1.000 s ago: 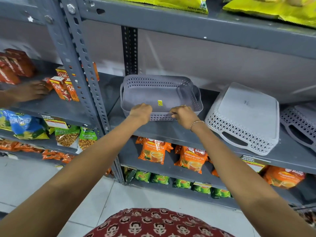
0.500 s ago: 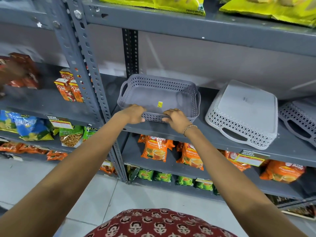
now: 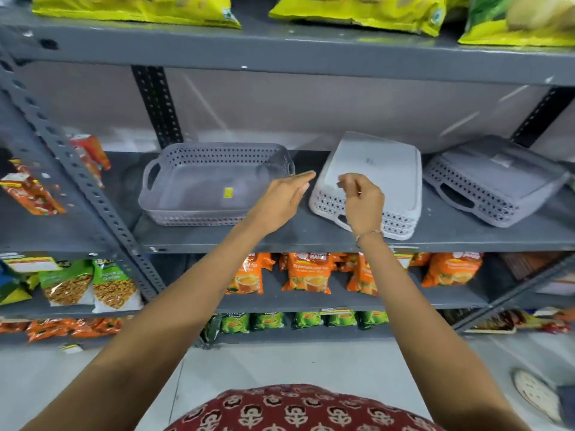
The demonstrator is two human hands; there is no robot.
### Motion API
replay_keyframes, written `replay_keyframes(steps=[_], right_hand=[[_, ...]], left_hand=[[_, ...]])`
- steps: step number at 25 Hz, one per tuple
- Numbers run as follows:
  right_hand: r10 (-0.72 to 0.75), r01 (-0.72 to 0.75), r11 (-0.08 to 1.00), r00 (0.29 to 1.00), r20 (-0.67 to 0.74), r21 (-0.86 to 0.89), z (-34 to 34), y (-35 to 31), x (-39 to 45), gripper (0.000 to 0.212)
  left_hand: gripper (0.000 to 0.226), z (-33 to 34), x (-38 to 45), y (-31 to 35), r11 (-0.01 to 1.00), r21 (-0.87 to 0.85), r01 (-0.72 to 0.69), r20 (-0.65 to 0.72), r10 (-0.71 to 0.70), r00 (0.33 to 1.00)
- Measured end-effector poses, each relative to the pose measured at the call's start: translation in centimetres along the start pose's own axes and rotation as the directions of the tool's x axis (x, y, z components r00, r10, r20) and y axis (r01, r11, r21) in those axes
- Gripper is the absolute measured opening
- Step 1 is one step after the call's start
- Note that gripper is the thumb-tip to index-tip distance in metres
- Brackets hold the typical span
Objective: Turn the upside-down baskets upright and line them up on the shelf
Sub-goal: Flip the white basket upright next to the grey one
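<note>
A grey perforated basket [image 3: 199, 181] stands upright at the left of the grey shelf [image 3: 280, 237], a yellow sticker inside it. To its right a white basket [image 3: 385, 172] lies upside down at an angle. Further right a second grey basket [image 3: 494, 181] is also upside down. My left hand [image 3: 286, 194] hovers flat, fingers apart, between the upright basket and the white one, holding nothing. My right hand [image 3: 361, 197] is over the white basket's near left corner, fingers loosely curled, empty.
Orange tea packets [image 3: 308, 272] fill the shelf below, green packs [image 3: 280, 321] under those. Yellow bags [image 3: 137, 10] lie on the shelf above. A slotted steel upright [image 3: 77, 181] stands left of the baskets, snack packs beyond it. Someone's white shoe [image 3: 532, 393] is at the lower right.
Both hands let go of the upright grey basket's front rim and moved right toward the white basket. The view has shifted right, showing more of the second grey basket.
</note>
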State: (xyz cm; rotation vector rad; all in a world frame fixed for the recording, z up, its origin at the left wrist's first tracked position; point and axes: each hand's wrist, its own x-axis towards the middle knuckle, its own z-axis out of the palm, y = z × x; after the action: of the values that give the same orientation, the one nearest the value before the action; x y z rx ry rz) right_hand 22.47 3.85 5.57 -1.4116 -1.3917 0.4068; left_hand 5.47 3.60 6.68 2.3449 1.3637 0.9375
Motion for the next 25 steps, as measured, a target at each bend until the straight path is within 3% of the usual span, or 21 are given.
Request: replay_keyframes(steps=[3, 6, 8, 10, 14, 18, 22, 25], right_hand=[[0.276, -0.254, 0.958, 0.941, -0.195, 0.133, -6.9, 5.3, 1.6, 0.025], [0.571, -0.473, 0.786, 0.803, -0.173, 0.397, -11.8, 10.1, 3.3, 0.020], [0.695, -0.580, 0.667, 0.711, -0.111, 0.467, -13.0, 12.4, 3.8, 0.026], [0.780, -0.698, 0.572, 0.626, -0.020, 0.431, -13.6, 14.1, 4.0, 0.037], [0.826, -0.808, 0.395, 0.521, 0.216, 0.438, -13.4, 14.7, 4.5, 0.038], [0.792, -0.843, 0.226, 0.450, 0.412, 0.488, -14.0, 14.5, 5.3, 0.043], [0.714, -0.811, 0.124, 0.473, 0.516, 0.572, -15.1, 13.7, 6.4, 0.041], [0.666, -0.779, 0.111, 0.519, 0.536, 0.617, -14.8, 12.9, 7.0, 0.020]], left_hand=[[0.045, 4.6, 2.7, 2.9, 0.991, -0.082, 0.103, 0.145, -0.090, 0.985], [0.078, 9.5, 4.8, 5.5, 0.982, 0.028, 0.188, 0.461, -0.180, 0.869], [0.095, 12.2, 5.5, 6.3, 0.976, 0.179, 0.123, 0.474, -0.195, 0.859], [0.101, 14.3, 5.8, 6.5, 0.950, 0.306, 0.057, 0.429, -0.190, 0.883], [0.100, 16.0, 5.8, 6.4, 0.902, 0.431, 0.009, 0.324, -0.164, 0.932], [0.107, 16.6, 5.7, 7.2, 0.866, 0.497, 0.053, 0.286, -0.221, 0.932], [0.112, 16.7, 5.6, 7.6, 0.879, 0.451, 0.156, 0.185, -0.263, 0.947], [0.112, 16.2, 5.9, 7.9, 0.895, 0.371, 0.246, 0.033, -0.278, 0.960]])
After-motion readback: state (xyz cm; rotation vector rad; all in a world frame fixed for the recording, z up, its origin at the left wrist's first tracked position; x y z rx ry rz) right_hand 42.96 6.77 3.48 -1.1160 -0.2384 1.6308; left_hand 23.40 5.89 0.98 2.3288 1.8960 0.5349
